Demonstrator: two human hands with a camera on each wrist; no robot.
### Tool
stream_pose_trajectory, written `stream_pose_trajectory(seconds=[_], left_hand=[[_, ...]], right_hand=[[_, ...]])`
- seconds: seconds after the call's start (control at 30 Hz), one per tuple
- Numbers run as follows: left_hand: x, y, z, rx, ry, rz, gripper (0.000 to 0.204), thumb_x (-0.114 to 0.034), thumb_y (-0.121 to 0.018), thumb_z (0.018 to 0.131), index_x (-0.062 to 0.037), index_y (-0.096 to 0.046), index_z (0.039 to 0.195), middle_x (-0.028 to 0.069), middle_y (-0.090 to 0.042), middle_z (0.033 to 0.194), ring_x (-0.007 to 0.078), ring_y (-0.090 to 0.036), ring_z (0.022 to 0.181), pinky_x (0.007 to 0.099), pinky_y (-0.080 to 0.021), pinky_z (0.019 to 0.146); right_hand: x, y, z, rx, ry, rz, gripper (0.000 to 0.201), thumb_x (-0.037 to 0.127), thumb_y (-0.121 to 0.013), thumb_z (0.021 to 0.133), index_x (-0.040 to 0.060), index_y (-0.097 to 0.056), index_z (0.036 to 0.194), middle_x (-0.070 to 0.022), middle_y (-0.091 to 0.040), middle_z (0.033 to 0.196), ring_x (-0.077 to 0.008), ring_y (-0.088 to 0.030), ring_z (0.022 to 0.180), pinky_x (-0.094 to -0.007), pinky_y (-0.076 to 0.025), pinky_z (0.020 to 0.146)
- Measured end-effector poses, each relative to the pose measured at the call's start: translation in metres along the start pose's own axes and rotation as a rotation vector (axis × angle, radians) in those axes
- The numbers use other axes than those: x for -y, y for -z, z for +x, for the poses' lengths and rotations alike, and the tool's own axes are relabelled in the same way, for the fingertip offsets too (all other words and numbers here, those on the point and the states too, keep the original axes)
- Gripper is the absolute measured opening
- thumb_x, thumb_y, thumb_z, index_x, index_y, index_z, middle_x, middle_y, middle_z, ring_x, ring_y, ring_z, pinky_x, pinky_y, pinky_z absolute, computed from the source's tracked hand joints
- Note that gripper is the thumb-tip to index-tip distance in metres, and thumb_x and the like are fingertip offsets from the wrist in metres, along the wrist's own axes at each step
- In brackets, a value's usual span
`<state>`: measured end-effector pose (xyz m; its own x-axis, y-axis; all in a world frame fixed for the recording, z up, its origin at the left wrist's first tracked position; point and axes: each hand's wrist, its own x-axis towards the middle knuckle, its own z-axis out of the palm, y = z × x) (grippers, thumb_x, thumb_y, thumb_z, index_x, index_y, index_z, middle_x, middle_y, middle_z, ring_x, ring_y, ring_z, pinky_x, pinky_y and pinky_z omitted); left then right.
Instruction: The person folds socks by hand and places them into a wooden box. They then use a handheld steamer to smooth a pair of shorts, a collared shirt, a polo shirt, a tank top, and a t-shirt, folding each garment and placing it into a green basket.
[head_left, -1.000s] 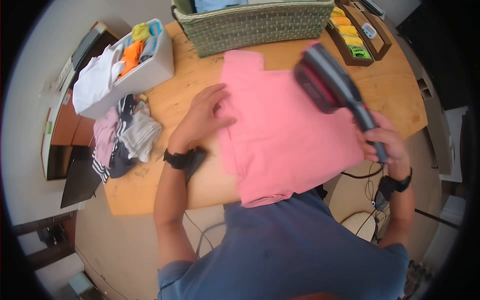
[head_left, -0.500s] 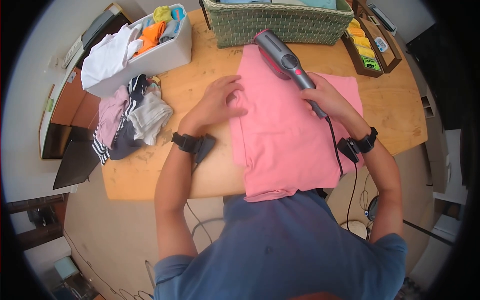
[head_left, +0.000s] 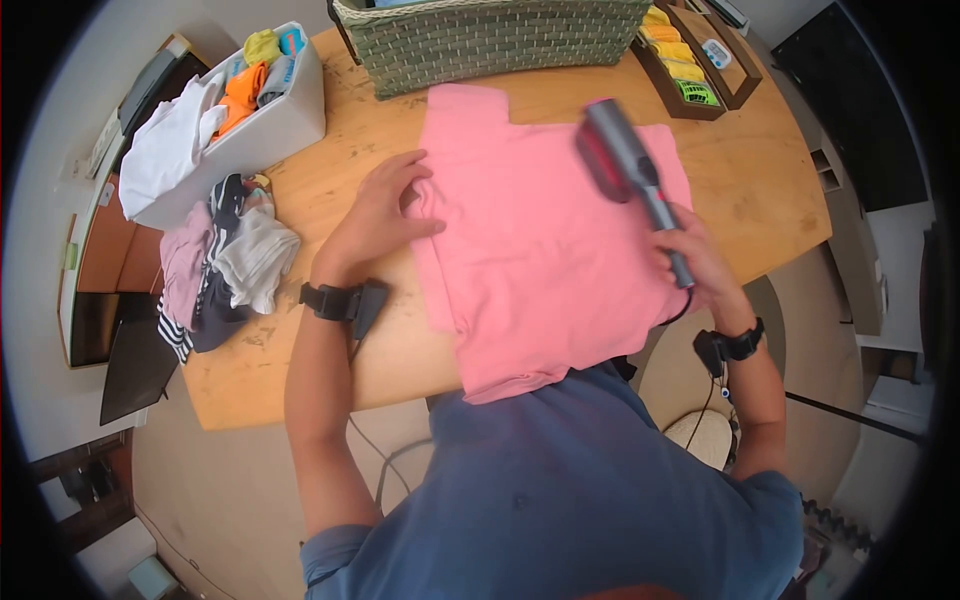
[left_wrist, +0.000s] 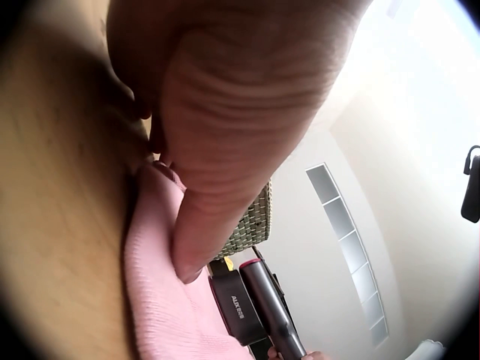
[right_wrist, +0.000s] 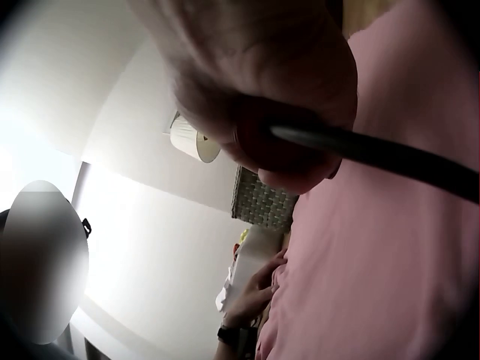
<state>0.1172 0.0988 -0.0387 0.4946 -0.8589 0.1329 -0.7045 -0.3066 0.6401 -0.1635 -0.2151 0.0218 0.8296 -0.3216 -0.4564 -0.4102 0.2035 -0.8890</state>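
Observation:
A pink garment (head_left: 540, 240) lies spread on the wooden table, its near end against the person's shirt. The left hand (head_left: 385, 210) rests at the garment's left edge, fingers slightly bent and thumb spread apart from them; in the left wrist view its thumb (left_wrist: 210, 225) touches the pink fabric (left_wrist: 161, 277). Curled round the handle of a grey and red handheld steamer (head_left: 625, 150), the right hand (head_left: 700, 260) holds it over the garment's right part, head pointing away. Whether the steamer head touches the fabric I cannot tell. A dark cord (right_wrist: 375, 150) leaves the handle in the right wrist view.
Behind the garment stands a green woven basket (head_left: 490, 50). A white bin (head_left: 300, 120) with clothes is at the back left, a clothes pile (head_left: 255, 260) in front of it. At the back right lies a brown box (head_left: 690, 105) with yellow items.
The steamer swung from the right to the garment's upper middle, then back right, where it is now. Throughout, the left hand has stayed at the garment's left edge. The head view has shifted.

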Motion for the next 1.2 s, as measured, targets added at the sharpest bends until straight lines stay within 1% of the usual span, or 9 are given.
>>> stream_pose_trajectory(seconds=[0.2, 0.33, 0.5, 0.63, 0.73, 0.9, 1.03, 1.13, 1.2], left_hand=[[0.003, 0.000, 0.002, -0.001, -0.039, 0.041, 0.062, -0.029, -0.084, 0.072, -0.0036, -0.058, 0.122, 0.0151, -0.044, 0.147, 0.0331, -0.043, 0.131, 0.0396, -0.037, 0.108], [0.006, -0.002, 0.002, -0.006, -0.036, 0.043, 0.062, -0.033, -0.082, 0.074, -0.0031, -0.058, 0.122, 0.0146, -0.045, 0.147, 0.0327, -0.044, 0.130, 0.0388, -0.038, 0.107], [0.007, -0.002, 0.002, 0.001, -0.047, 0.068, 0.061, -0.032, -0.083, 0.075, -0.0025, -0.059, 0.123, 0.0139, -0.045, 0.146, 0.0308, -0.046, 0.129, 0.0367, -0.041, 0.104], [0.009, -0.003, 0.003, -0.004, -0.059, 0.077, 0.060, -0.029, -0.083, 0.075, -0.0027, -0.059, 0.123, 0.0126, -0.045, 0.147, 0.0284, -0.048, 0.126, 0.0342, -0.044, 0.101], [0.002, -0.002, 0.002, 0.028, 0.036, -0.050, 0.059, -0.028, -0.083, 0.075, -0.0032, -0.059, 0.123, 0.0118, -0.045, 0.147, 0.0264, -0.048, 0.125, 0.0326, -0.044, 0.099], [0.004, -0.002, 0.001, 0.015, 0.024, -0.048, 0.057, -0.027, -0.083, 0.075, -0.0042, -0.060, 0.122, 0.0111, -0.045, 0.146, 0.0259, -0.048, 0.126, 0.0326, -0.044, 0.100], [0.001, -0.001, 0.003, 0.038, 0.013, -0.035, 0.057, -0.027, -0.083, 0.075, -0.0045, -0.060, 0.122, 0.0109, -0.045, 0.147, 0.0266, -0.047, 0.128, 0.0334, -0.043, 0.101], [0.003, -0.002, 0.002, 0.017, -0.011, 0.017, 0.057, -0.027, -0.083, 0.075, -0.0043, -0.059, 0.122, 0.0115, -0.044, 0.147, 0.0273, -0.046, 0.129, 0.0343, -0.043, 0.102], [0.005, -0.002, 0.002, 0.024, -0.018, 0.033, 0.057, -0.028, -0.083, 0.076, -0.0044, -0.060, 0.122, 0.0118, -0.044, 0.147, 0.0273, -0.047, 0.129, 0.0340, -0.043, 0.102]], right_hand=[[-0.022, 0.058, -0.018, -0.366, 0.134, -0.008, 0.024, 0.009, -0.058, 0.090, 0.0045, -0.046, 0.112, -0.0011, -0.051, 0.069, -0.0077, -0.050, 0.049, -0.0224, -0.041, 0.040], [-0.013, 0.012, -0.054, -0.140, 0.068, 0.053, 0.032, 0.006, -0.056, 0.089, 0.0023, -0.045, 0.119, -0.0019, -0.050, 0.066, -0.0088, -0.051, 0.049, -0.0231, -0.039, 0.039], [-0.018, -0.053, -0.066, 0.324, -0.159, 0.143, 0.045, 0.004, -0.059, 0.089, -0.0010, -0.042, 0.130, -0.0045, -0.052, 0.067, -0.0110, -0.051, 0.051, -0.0263, -0.043, 0.047], [-0.039, -0.075, -0.052, 0.483, -0.172, 0.056, 0.056, 0.003, -0.059, 0.088, -0.0024, -0.037, 0.139, -0.0038, -0.053, 0.067, -0.0110, -0.052, 0.052, -0.0259, -0.042, 0.048], [-0.041, -0.057, -0.067, 0.293, -0.144, -0.033, 0.049, 0.003, -0.059, 0.088, -0.0022, -0.041, 0.134, -0.0037, -0.054, 0.068, -0.0104, -0.051, 0.051, -0.0252, -0.042, 0.048], [-0.064, 0.005, -0.096, -0.171, -0.010, 0.085, 0.032, 0.008, -0.058, 0.090, 0.0010, -0.045, 0.118, -0.0027, -0.051, 0.067, -0.0096, -0.049, 0.049, -0.0237, -0.042, 0.046], [-0.066, 0.015, -0.111, -0.465, 0.086, 0.041, 0.028, 0.010, -0.057, 0.090, 0.0024, -0.045, 0.114, -0.0028, -0.049, 0.069, -0.0093, -0.047, 0.048, -0.0231, -0.041, 0.043], [-0.064, 0.001, -0.119, -0.356, 0.083, 0.068, 0.026, 0.010, -0.057, 0.090, 0.0027, -0.045, 0.112, -0.0038, -0.050, 0.072, -0.0094, -0.049, 0.049, -0.0240, -0.042, 0.043], [-0.071, -0.007, -0.124, -0.097, -0.011, 0.096, 0.046, 0.006, -0.059, 0.087, 0.0015, -0.042, 0.130, -0.0050, -0.053, 0.080, -0.0092, -0.050, 0.053, -0.0248, -0.044, 0.045]])
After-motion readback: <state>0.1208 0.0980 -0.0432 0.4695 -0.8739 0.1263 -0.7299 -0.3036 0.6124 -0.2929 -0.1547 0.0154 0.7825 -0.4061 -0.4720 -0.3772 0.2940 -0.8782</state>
